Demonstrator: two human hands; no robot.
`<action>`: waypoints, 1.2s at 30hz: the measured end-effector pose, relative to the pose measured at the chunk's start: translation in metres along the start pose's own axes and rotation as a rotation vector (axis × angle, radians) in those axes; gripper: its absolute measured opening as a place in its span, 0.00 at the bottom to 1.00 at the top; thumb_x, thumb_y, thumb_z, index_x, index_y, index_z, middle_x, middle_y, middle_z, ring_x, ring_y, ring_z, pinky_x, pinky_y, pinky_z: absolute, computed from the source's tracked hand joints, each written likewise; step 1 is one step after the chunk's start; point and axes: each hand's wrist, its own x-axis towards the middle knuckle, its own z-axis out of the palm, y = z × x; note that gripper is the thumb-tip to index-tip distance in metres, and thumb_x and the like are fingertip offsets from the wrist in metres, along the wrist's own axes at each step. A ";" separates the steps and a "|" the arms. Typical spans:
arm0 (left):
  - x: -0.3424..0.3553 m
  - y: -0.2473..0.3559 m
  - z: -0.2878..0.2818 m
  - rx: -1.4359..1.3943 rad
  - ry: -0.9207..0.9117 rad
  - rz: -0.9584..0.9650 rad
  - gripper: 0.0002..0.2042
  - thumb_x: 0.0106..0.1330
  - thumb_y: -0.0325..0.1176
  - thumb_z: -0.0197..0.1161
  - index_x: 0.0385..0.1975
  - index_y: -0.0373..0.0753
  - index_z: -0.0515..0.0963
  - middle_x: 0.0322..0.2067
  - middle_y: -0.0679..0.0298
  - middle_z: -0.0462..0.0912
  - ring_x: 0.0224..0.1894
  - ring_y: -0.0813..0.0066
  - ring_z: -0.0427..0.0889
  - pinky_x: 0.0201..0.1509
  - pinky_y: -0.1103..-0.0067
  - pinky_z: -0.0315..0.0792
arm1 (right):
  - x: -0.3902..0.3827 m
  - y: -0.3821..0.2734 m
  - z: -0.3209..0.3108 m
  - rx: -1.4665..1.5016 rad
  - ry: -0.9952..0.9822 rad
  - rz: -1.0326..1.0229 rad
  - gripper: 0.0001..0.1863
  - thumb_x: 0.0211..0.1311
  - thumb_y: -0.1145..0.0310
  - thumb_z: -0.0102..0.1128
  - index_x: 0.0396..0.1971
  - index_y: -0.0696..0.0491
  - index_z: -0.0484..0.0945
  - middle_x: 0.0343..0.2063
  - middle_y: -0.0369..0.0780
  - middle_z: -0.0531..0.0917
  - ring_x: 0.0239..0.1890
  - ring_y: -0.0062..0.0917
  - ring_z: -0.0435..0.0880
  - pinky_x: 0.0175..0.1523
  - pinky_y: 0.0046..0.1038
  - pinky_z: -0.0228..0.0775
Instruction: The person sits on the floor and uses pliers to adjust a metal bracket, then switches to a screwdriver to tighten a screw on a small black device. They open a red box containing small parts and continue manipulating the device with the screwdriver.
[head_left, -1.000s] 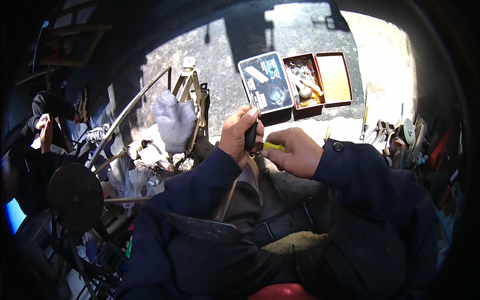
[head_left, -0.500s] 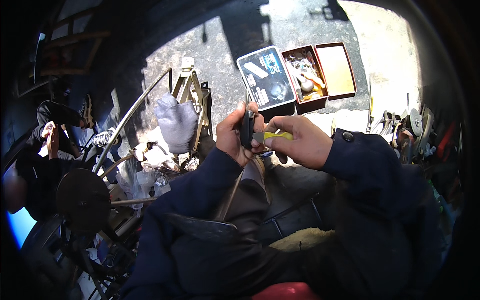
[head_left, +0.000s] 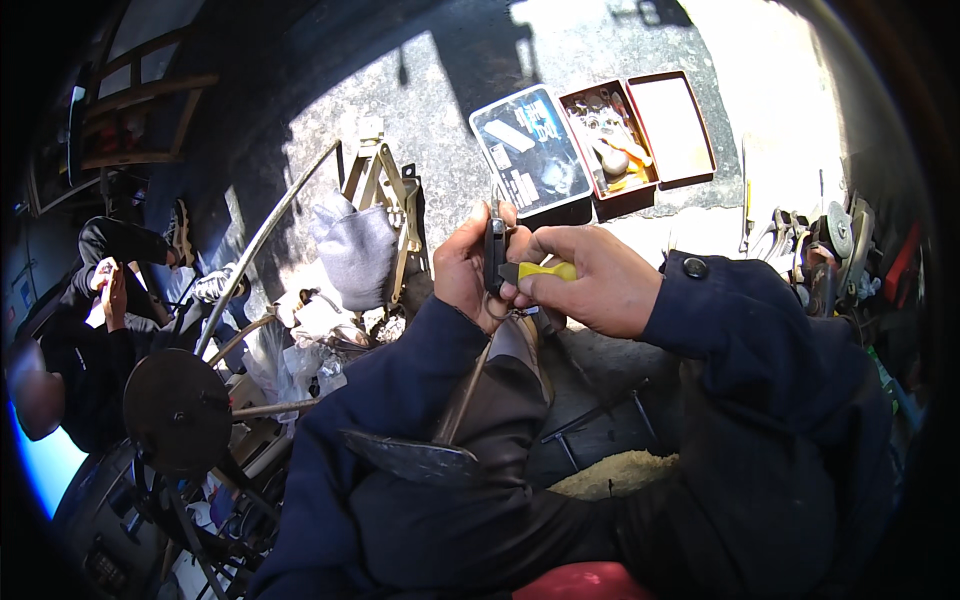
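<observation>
My left hand (head_left: 460,272) is closed around a black car key fob (head_left: 495,245), held upright with a thin metal blade at its top. A metal key ring (head_left: 495,308) hangs at the fob's lower end. From the right, my right hand (head_left: 608,284) grips a small yellow-handled tool (head_left: 550,271) between thumb and fingers. Its short, flat dark tip meets the lower side of the fob; the exact kind of tool is unclear. Both hands are together above my lap, and my left fingers partly hide behind the fob.
Beyond my hands lie a black-and-white flat box (head_left: 533,150) and an open red box (head_left: 612,145) of small parts. A scissor jack (head_left: 375,165) with grey cloth (head_left: 355,250) stands left. Another person (head_left: 90,330) sits far left. Metal tools (head_left: 820,250) crowd the right.
The view has shifted slightly. Both hands keep their grips, and the yellow-handled tool's tip stays against the key fob with little visible movement.
</observation>
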 end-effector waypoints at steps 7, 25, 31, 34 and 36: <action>0.003 -0.003 -0.002 0.035 -0.013 0.003 0.17 0.83 0.52 0.48 0.48 0.43 0.72 0.26 0.63 0.77 0.14 0.75 0.73 0.17 0.75 0.74 | 0.003 0.007 -0.001 0.086 0.008 0.036 0.13 0.68 0.66 0.64 0.41 0.63 0.83 0.30 0.41 0.89 0.27 0.20 0.86 0.35 0.25 0.78; -0.001 -0.011 0.009 0.309 0.027 0.192 0.16 0.80 0.46 0.61 0.49 0.40 0.72 0.23 0.65 0.77 0.12 0.81 0.72 0.15 0.81 0.69 | -0.003 -0.006 -0.003 0.174 0.002 0.156 0.07 0.73 0.70 0.62 0.40 0.60 0.83 0.33 0.39 0.91 0.30 0.14 0.84 0.32 0.18 0.72; -0.001 -0.011 0.009 0.326 0.042 0.240 0.15 0.79 0.46 0.62 0.46 0.41 0.72 0.23 0.66 0.77 0.11 0.82 0.70 0.14 0.82 0.67 | 0.000 -0.005 -0.001 0.363 -0.023 0.188 0.07 0.72 0.71 0.63 0.40 0.60 0.82 0.33 0.40 0.91 0.32 0.17 0.86 0.34 0.20 0.75; -0.003 -0.010 0.009 0.334 0.089 0.234 0.14 0.79 0.46 0.62 0.45 0.41 0.72 0.23 0.66 0.76 0.11 0.82 0.69 0.13 0.83 0.64 | 0.002 -0.001 0.004 0.097 0.011 0.058 0.08 0.72 0.70 0.64 0.42 0.59 0.80 0.34 0.38 0.91 0.26 0.14 0.82 0.30 0.21 0.73; -0.005 -0.010 0.009 0.336 0.110 0.228 0.14 0.79 0.46 0.62 0.45 0.41 0.72 0.23 0.66 0.76 0.11 0.82 0.69 0.13 0.83 0.63 | 0.005 0.003 0.010 -0.007 0.053 -0.130 0.07 0.71 0.70 0.65 0.41 0.59 0.80 0.33 0.39 0.91 0.28 0.18 0.85 0.32 0.27 0.77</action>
